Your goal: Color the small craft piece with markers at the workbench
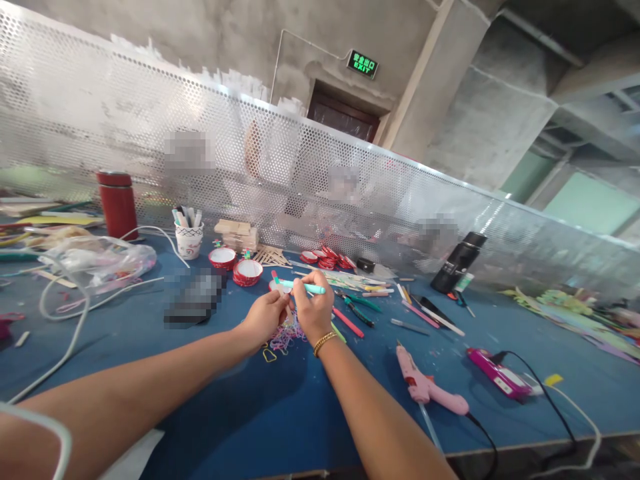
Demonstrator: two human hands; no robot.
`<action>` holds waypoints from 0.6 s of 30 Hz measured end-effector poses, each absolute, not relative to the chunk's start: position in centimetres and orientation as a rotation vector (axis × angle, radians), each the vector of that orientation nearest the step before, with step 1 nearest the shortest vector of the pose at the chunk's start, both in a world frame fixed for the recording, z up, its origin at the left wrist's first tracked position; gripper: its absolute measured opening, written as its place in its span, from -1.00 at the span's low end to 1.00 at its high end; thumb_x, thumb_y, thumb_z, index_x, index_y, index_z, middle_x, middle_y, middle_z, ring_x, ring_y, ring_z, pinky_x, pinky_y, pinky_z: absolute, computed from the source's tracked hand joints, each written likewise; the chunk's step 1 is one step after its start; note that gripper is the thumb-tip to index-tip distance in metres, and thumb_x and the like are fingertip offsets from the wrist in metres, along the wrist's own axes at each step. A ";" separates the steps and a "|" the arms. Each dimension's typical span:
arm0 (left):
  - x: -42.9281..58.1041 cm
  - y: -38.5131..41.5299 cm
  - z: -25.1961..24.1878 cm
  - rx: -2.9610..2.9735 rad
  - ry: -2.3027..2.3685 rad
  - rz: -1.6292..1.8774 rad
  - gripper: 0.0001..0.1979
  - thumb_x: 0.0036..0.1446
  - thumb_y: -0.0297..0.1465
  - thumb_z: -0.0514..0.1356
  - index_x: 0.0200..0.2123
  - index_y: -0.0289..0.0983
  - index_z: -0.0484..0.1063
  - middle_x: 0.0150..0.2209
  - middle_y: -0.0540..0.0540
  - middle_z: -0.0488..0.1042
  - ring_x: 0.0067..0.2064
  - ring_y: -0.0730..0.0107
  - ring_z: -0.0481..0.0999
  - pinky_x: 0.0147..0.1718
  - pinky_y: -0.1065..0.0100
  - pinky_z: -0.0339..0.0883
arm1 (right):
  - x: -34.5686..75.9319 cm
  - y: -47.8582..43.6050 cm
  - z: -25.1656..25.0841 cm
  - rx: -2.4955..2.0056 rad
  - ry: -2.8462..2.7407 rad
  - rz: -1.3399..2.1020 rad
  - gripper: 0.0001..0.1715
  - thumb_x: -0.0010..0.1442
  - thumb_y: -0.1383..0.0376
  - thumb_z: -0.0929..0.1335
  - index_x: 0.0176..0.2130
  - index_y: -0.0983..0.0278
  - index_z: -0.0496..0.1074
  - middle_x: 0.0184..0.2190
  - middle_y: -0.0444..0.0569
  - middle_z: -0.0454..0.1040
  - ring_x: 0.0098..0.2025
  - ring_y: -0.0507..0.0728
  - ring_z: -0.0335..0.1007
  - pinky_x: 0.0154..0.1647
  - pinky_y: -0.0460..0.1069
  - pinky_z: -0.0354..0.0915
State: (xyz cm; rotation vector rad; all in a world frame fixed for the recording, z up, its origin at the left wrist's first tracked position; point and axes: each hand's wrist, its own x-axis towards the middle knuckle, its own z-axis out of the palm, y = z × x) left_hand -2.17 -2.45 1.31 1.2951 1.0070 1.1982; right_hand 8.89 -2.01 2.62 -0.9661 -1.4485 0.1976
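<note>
My right hand point(313, 308) is closed round a teal pen point(303, 287) that lies across its fingers and points left. My left hand point(265, 315) is pinched shut on a small item at the pen's tip, too small to make out. Both hands hover over a heap of coloured paper clips point(284, 339) on the blue table point(260, 413). A gold bracelet point(324, 343) sits on my right wrist.
A pink glue gun point(426, 385) and a magenta device point(497, 374) with cables lie at right. Red-rimmed cups point(247, 272), a pen cup point(189, 239), a red flask point(117, 203), a plastic bag point(95, 260) and a black bottle point(457, 263) stand before a perforated metal screen point(300, 180).
</note>
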 end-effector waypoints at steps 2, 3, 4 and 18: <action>-2.2 -2.4 1.3 1.304 1.011 1.187 -0.67 0.04 -0.13 0.14 -0.52 -0.29 0.31 -0.77 0.13 0.10 -0.71 0.60 0.00 -0.67 0.44 -0.22 | 8.9 -2.0 2.6 -0.971 -1.423 0.191 -0.76 0.18 0.20 0.29 -0.48 0.22 0.21 -0.57 -0.20 0.32 -0.50 0.03 0.25 -0.37 -0.07 0.21; -2.2 -2.5 1.4 1.306 1.013 1.186 -0.67 0.05 -0.13 0.14 -0.52 -0.29 0.31 -0.77 0.14 0.10 -0.71 0.60 0.00 -0.67 0.44 -0.22 | 8.9 -2.0 2.6 -0.971 -1.415 0.198 -0.76 0.18 0.20 0.29 -0.47 0.22 0.21 -0.57 -0.20 0.32 -0.50 0.03 0.25 -0.37 -0.06 0.21; -2.2 -2.5 1.4 1.306 1.017 1.187 -0.67 0.05 -0.13 0.14 -0.53 -0.28 0.31 -0.77 0.14 0.10 -0.71 0.60 0.00 -0.67 0.44 -0.22 | 8.9 -2.0 2.6 -0.971 -1.418 0.209 -0.77 0.18 0.19 0.29 -0.46 0.22 0.22 -0.57 -0.20 0.33 -0.50 0.04 0.25 -0.37 -0.06 0.21; -2.2 -2.6 1.5 1.301 1.010 1.210 -0.70 0.05 -0.18 0.14 -0.56 -0.27 0.26 -0.75 0.13 0.12 -0.69 0.60 0.02 -0.66 0.45 -0.21 | 8.8 -2.1 2.6 -0.959 -1.445 0.221 -0.77 0.15 0.20 0.30 -0.48 0.22 0.22 -0.58 -0.20 0.32 -0.50 0.04 0.26 -0.39 -0.07 0.20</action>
